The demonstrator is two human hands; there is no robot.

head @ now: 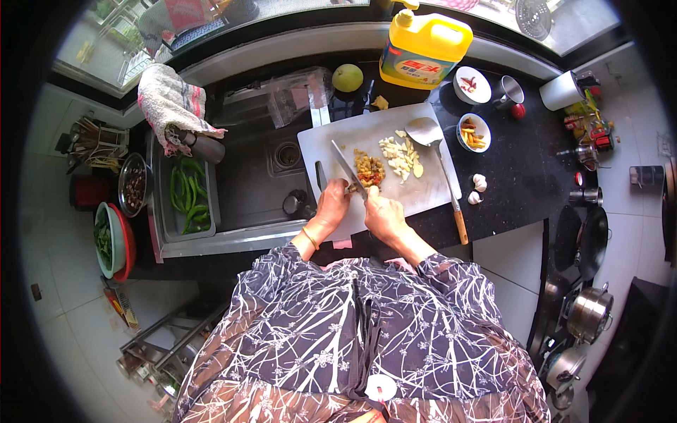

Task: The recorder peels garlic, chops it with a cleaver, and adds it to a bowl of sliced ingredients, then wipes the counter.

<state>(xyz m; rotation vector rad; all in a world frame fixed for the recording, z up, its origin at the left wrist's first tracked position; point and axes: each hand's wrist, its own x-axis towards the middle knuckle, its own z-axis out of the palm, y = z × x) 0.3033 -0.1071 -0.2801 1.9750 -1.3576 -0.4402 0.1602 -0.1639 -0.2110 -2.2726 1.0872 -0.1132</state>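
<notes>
My right hand (385, 217) grips a kitchen knife (346, 166), its blade pointing away from me and to the left. My left hand (334, 203) is bent beside the blade, fingertips on a small brownish piece of food that they partly hide. Just right of the blade lies a pile of chopped yellow-brown and red bits (369, 168). Farther right is chopped garlic (400, 154). All this rests on a white cutting board (338, 138), which overlaps the sink's right side. A metal spatula (449, 180) with a wooden handle lies along the board's right edge.
Left is the sink (248, 185), with a grey tub of green peppers (189, 193). Two bowls (472, 85) (474, 133) and garlic bulbs (477, 189) stand right of the board. Behind it are a yellow detergent jug (423, 50) and a green round fruit (347, 77). Pots (589, 315) stand far right.
</notes>
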